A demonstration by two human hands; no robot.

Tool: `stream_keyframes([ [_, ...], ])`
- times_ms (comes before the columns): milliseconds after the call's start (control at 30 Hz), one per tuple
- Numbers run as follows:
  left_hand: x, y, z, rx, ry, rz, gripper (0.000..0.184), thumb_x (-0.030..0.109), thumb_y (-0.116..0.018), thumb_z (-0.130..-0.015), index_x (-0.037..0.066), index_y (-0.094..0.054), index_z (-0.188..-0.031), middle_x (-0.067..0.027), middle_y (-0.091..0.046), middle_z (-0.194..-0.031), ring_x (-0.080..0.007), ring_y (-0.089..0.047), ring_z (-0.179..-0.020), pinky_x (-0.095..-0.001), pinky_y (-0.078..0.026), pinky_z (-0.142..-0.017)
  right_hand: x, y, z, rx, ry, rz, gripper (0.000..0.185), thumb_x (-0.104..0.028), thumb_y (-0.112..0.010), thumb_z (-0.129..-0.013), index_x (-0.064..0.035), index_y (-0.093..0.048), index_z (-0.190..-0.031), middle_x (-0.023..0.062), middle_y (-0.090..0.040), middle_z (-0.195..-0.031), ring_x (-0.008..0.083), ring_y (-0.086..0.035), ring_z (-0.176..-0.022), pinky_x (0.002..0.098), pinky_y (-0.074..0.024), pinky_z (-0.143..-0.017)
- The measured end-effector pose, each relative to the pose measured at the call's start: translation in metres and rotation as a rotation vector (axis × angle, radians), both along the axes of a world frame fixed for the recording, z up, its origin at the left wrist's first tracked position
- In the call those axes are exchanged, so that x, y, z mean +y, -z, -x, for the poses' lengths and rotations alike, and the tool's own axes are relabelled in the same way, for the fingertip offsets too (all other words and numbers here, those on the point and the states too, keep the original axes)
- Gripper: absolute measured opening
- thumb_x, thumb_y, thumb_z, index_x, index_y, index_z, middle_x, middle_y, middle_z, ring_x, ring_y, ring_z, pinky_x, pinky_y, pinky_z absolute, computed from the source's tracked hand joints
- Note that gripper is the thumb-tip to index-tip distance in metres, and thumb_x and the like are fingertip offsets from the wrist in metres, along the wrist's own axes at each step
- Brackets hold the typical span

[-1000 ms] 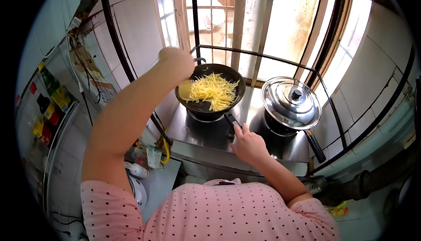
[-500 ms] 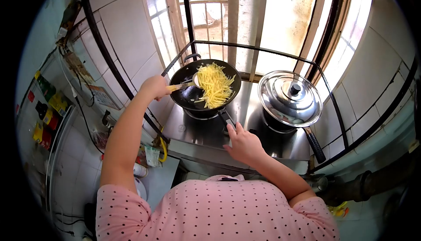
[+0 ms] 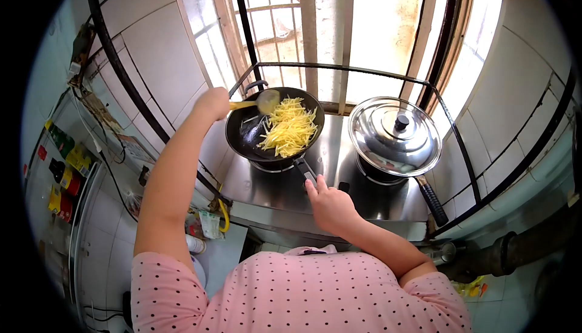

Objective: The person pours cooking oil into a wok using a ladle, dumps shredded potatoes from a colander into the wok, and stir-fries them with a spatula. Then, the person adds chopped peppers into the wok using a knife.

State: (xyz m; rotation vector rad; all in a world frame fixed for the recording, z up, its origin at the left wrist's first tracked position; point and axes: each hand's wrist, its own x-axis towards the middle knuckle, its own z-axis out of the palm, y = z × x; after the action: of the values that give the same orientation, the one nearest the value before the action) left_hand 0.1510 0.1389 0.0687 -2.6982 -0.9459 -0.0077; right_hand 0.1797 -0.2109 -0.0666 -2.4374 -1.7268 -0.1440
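My left hand (image 3: 213, 104) is closed round the yellowish handle of a spatula (image 3: 268, 101) with a rounded metal head. That head hangs over the upper left part of a black wok (image 3: 242, 136), beside a heap of pale yellow shreds (image 3: 290, 126) that look like potato. The wok sits on the left burner. On its near side, my right hand (image 3: 334, 206) grips the end of the wok's dark handle (image 3: 305, 168), fingers partly hidden by the back of the hand.
On the right burner stands a pan with a shiny domed lid (image 3: 394, 136); its black handle (image 3: 431, 201) juts toward me. A black metal frame (image 3: 339, 65) surrounds the steel stove (image 3: 267, 196). Bottles (image 3: 65, 175) stand on a rack at the left.
The spatula has lifted and swung away from me, up off the shreds. The heap lies slightly more spread, nearer the wok's front. The right hand stays on the handle.
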Motion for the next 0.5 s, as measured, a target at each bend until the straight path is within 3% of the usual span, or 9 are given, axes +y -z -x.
stream_keyframes([
  [133,-0.059,-0.007,0.014,-0.091,0.205,0.073,0.028,0.003,-0.057,-0.077,0.017,-0.072,-0.096,-0.0083,-0.07,-0.092,-0.0309,-0.067,-0.088,-0.0398,-0.054,-0.074,0.001,-0.004,0.0,-0.013,-0.008,-0.008,0.057,-0.009,-0.054,-0.08,0.0034,-0.045,-0.134,0.0315,-0.047,-0.128,0.028,-0.066,-0.073,0.0368,-0.0552,-0.06],
  [233,-0.057,-0.004,0.047,-0.183,0.615,-0.083,0.034,0.0,-0.054,-0.079,0.022,-0.07,-0.1,-0.0015,-0.067,-0.095,-0.0257,-0.063,-0.091,-0.0366,-0.052,-0.076,0.001,-0.007,0.002,0.013,-0.008,0.008,0.057,-0.009,-0.055,-0.079,0.0035,-0.046,-0.133,0.0318,-0.047,-0.129,0.0284,-0.067,-0.074,0.0371,-0.0552,-0.06],
  [333,-0.063,-0.017,0.089,-0.11,0.726,-0.191,0.037,-0.002,-0.054,-0.079,0.024,-0.07,-0.101,0.0029,-0.065,-0.098,-0.0216,-0.059,-0.089,-0.0333,-0.051,-0.076,0.001,-0.005,0.001,0.026,-0.01,-0.009,0.057,-0.009,-0.055,-0.078,0.0036,-0.046,-0.133,0.0321,-0.047,-0.13,0.029,-0.067,-0.075,0.0375,-0.0552,-0.062],
  [433,-0.058,-0.024,0.127,-0.115,0.706,-0.231,0.038,-0.002,-0.057,-0.077,0.024,-0.069,-0.102,0.0042,-0.063,-0.095,-0.0207,-0.057,-0.085,-0.0328,-0.05,-0.073,0.001,-0.004,0.0,0.035,-0.016,-0.023,0.057,-0.009,-0.054,-0.078,0.0037,-0.046,-0.133,0.0322,-0.047,-0.13,0.0295,-0.067,-0.076,0.0378,-0.0551,-0.064],
  [500,-0.074,-0.041,0.148,-0.049,0.528,-0.191,0.051,-0.006,-0.056,-0.073,0.027,-0.069,-0.109,0.0027,-0.063,-0.088,-0.0212,-0.057,-0.085,-0.0336,-0.049,-0.071,0.003,-0.004,0.0,0.026,-0.009,-0.017,0.057,-0.011,-0.056,-0.078,0.0027,-0.047,-0.133,0.0315,-0.048,-0.13,0.03,-0.067,-0.078,0.0377,-0.0547,-0.066],
])
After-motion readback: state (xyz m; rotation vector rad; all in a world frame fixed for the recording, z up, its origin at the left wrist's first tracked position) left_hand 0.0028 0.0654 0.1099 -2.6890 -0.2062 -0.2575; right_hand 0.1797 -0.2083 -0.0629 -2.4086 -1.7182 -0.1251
